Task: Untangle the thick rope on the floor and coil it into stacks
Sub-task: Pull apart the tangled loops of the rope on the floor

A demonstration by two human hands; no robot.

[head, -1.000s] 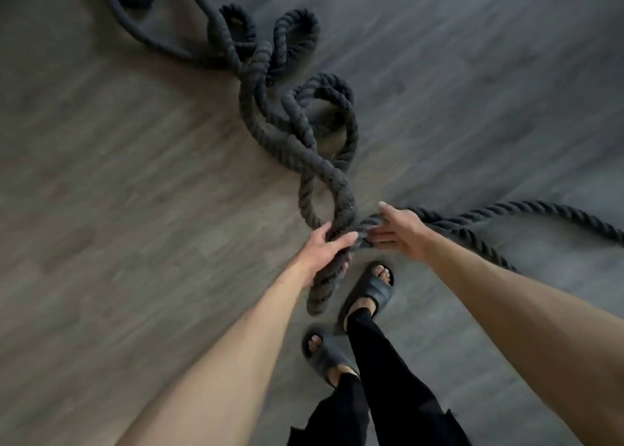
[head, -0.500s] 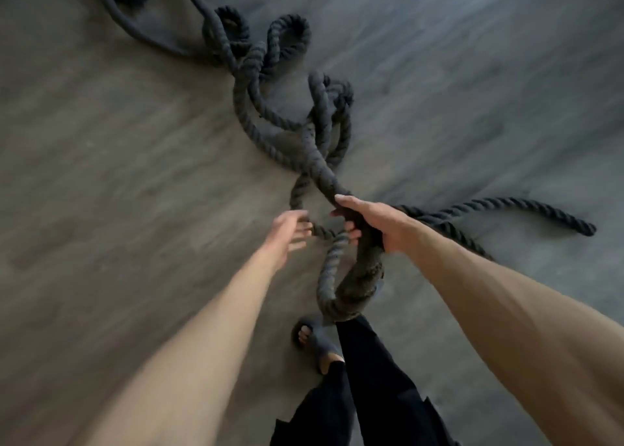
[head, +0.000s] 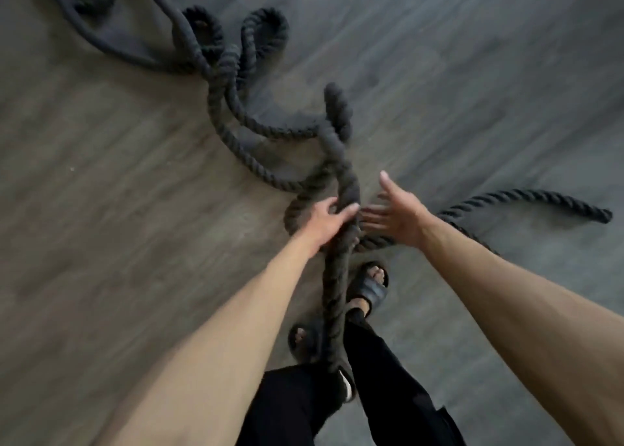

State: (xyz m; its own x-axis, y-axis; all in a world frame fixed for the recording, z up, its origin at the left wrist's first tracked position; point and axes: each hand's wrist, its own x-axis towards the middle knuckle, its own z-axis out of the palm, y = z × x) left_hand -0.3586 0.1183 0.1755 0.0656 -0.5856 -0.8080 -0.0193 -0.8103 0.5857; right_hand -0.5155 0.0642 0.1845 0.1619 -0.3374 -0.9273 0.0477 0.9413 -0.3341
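Rope: a thick dark-grey twisted rope [head: 333,293] sprawls in loose loops over the grey wood-plank floor [head: 101,175]. The tangle lies far off to the left, and one free end points out to the right.
Long axis: the held stretch runs almost straight from the tangle towards the person and hangs down between the feet.
Left hand [head: 322,221]: fingers wrapped round the rope, holding it off the floor.
Right hand [head: 401,216]: open, with spread, blurred fingers just beside the rope; I cannot tell whether they touch it.
Feet: dark slide sandals [head: 369,285] below black trousers [head: 381,378].

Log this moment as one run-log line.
phase: untangling | left hand: grips rope | right hand: open, beside rope, holding nothing | rope: tangled loops on floor, free end at right
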